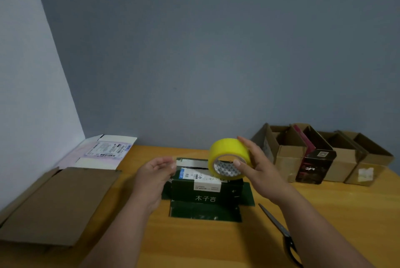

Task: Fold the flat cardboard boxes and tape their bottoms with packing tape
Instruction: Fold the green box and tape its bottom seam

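I see my right hand (256, 162) wrapped around a yellow roll of packing tape (229, 158), thumb across the open face of the core and fingers curled over the far side, holding it up just above the dark green box (205, 189). My left hand (154, 178) is raised beside the box's left end, fingers curled in toward the thumb as if pinching; the frame is blurred there, and I cannot tell whether a free end of tape sits between the fingertips.

The green box stands in the middle of the desk (194, 244), its flaps spread flat around its base, a white printed label across its top and white characters on the near face. The tape roll hangs over the box's right end, close to it.

To my right, black scissors (281, 233) lie on the wood, blades pointing toward the box, handles partly hidden by my right forearm. Farther right, against the wall, a row of folded brown cardboard boxes (290, 155) stands open-topped, with a dark box with red print (313, 166) among them.

To my left, flat brown cardboard (56, 205) lies near the desk edge, and behind it a flattened white carton with a shipping label (104, 151). The desk is orange-toned wood; the walls behind are plain grey-blue.
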